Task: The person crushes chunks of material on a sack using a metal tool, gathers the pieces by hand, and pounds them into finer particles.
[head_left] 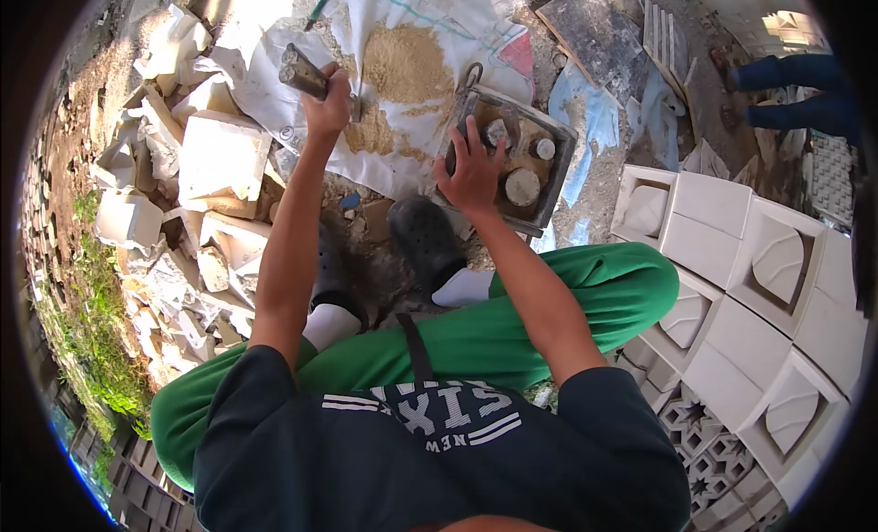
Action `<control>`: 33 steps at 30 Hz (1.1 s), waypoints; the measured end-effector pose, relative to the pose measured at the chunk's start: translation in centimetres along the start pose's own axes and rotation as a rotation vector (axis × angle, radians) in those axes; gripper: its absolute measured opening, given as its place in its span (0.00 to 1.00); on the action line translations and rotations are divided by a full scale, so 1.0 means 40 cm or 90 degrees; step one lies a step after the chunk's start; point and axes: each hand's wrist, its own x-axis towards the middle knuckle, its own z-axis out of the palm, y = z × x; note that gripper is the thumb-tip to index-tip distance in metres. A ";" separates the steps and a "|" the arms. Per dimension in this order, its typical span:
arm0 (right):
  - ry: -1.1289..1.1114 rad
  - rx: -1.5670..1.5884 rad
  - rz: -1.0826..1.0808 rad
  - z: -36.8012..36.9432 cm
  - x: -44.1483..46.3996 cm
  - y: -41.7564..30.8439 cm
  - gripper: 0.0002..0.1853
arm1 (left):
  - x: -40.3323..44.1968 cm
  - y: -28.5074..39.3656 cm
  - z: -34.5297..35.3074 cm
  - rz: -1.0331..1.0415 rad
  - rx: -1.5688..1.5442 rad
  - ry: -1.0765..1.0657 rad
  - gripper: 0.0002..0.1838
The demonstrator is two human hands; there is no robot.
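My left hand (330,102) is wrapped round a grey, dusty tool (303,72), which I hold above the edge of a white sheet. My right hand (474,171) has its fingers spread over the left part of a dark-rimmed square mould (555,189). Inside this mould stand several round pale pieces, among them a large one (523,187) and a smaller one (543,149). A metal loop (473,75) sticks up at its upper left corner. Sandy powder (402,64) lies in a heap on the white sheet (370,171) between my hands.
Broken white pieces (224,157) are piled at the left. White moulded blocks (709,212) stand in rows at the right. Flat boards (594,33) lie at the upper right, near another person's blue-trousered legs (791,75). My dark shoes (426,244) are below the mould.
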 end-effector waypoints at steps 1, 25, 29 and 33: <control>0.015 0.003 -0.005 0.000 0.000 -0.003 0.27 | 0.001 -0.017 0.001 -0.011 0.046 -0.017 0.15; 0.014 0.005 0.000 -0.003 -0.004 0.012 0.28 | -0.061 -0.046 -0.036 0.112 0.054 -0.069 0.15; 0.021 0.010 0.002 -0.008 0.025 0.029 0.27 | -0.049 -0.013 -0.032 0.046 -0.107 -0.006 0.15; -0.003 0.014 0.015 -0.005 -0.019 0.013 0.27 | -0.071 0.044 -0.007 0.063 -0.068 -0.032 0.15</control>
